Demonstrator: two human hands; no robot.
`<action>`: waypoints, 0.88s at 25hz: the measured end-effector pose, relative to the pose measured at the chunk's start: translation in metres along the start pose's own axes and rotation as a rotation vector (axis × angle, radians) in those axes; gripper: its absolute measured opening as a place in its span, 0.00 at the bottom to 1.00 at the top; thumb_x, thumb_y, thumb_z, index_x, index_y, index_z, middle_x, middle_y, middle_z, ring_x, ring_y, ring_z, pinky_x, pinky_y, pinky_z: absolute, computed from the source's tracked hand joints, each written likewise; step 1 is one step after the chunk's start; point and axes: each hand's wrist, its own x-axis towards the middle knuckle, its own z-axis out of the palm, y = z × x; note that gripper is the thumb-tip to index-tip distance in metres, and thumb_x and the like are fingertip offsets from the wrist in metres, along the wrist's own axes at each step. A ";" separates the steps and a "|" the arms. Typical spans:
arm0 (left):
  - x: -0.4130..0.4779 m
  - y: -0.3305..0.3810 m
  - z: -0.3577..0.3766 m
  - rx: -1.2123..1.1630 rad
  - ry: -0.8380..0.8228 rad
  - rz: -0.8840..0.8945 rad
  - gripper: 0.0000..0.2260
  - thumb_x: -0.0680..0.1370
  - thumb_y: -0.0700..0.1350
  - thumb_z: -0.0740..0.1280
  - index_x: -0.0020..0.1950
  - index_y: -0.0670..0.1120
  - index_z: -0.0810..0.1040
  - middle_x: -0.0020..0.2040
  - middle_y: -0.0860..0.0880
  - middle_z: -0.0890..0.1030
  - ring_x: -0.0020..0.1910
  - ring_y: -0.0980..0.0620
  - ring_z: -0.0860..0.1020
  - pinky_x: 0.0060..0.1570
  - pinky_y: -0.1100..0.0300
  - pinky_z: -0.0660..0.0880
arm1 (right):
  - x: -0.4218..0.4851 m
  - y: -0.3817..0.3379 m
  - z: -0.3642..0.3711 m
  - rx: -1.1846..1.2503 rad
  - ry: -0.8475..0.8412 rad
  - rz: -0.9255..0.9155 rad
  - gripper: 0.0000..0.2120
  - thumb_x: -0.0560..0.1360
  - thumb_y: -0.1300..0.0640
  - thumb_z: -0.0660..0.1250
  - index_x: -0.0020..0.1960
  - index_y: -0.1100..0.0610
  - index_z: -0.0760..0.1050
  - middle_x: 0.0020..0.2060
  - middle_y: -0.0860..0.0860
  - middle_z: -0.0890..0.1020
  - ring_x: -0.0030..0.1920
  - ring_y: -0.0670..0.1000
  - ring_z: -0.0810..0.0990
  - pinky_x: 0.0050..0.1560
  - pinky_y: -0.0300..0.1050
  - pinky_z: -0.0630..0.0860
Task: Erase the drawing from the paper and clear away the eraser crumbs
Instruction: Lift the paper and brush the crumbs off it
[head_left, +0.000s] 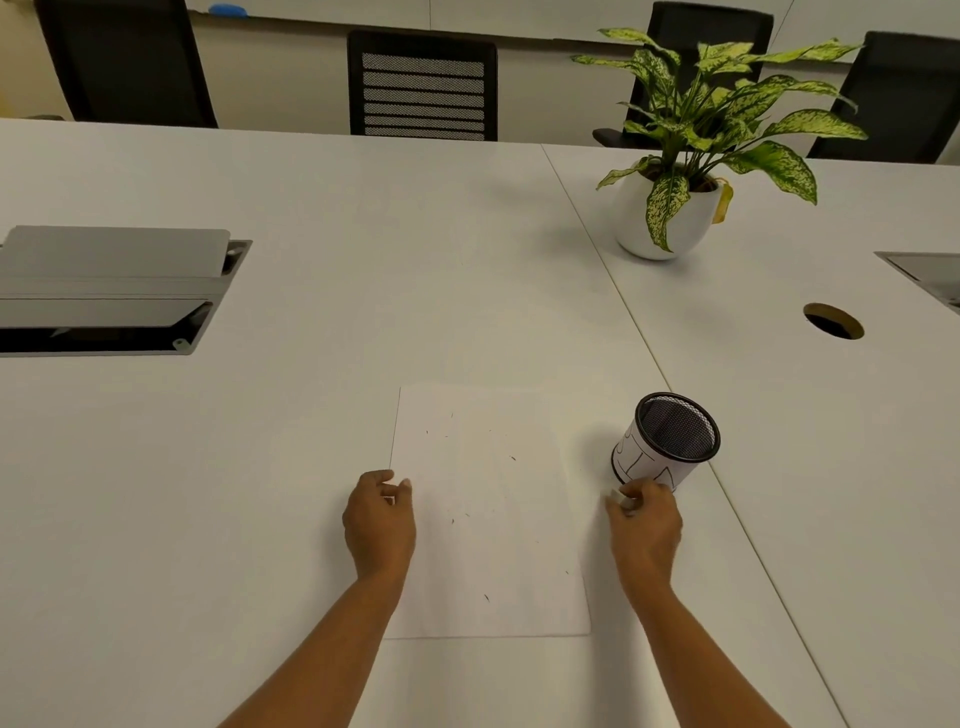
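A white sheet of paper (488, 519) lies flat on the white table in front of me. No drawing shows on it, only several small dark eraser crumbs (485, 597) scattered over its surface. My left hand (379, 525) rests on the sheet's left edge, fingers loosely curled with nothing in them. My right hand (644, 525) is just off the sheet's right edge, pinching a small white eraser (622, 499) between thumb and fingers. It sits right beside the base of a black mesh pen cup (670, 439).
The pen cup, wrapped in a white paper label, stands right of the sheet. A potted plant (675, 208) is at the back right. An open cable hatch (109, 291) is at the left, a round cable hole (834, 321) at the right. Black chairs line the far side.
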 end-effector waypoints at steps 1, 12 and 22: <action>0.002 -0.004 0.000 0.023 -0.002 0.000 0.10 0.76 0.40 0.65 0.56 0.38 0.74 0.49 0.41 0.78 0.49 0.42 0.76 0.50 0.50 0.73 | -0.002 0.004 0.000 0.009 -0.010 -0.020 0.04 0.71 0.65 0.69 0.42 0.61 0.73 0.43 0.55 0.74 0.40 0.52 0.74 0.40 0.36 0.69; 0.018 -0.010 0.005 0.182 -0.106 -0.115 0.17 0.78 0.41 0.62 0.65 0.38 0.68 0.63 0.39 0.72 0.61 0.39 0.71 0.58 0.44 0.72 | -0.031 -0.008 0.031 -0.208 -0.247 -0.136 0.16 0.73 0.62 0.67 0.60 0.63 0.72 0.56 0.57 0.75 0.58 0.57 0.73 0.58 0.47 0.70; 0.036 0.003 -0.003 0.074 -0.278 -0.301 0.21 0.77 0.43 0.64 0.68 0.37 0.67 0.66 0.39 0.72 0.63 0.40 0.71 0.60 0.52 0.68 | -0.018 -0.026 0.039 -0.155 -0.302 0.186 0.26 0.66 0.65 0.74 0.60 0.64 0.68 0.56 0.59 0.74 0.56 0.59 0.75 0.56 0.51 0.74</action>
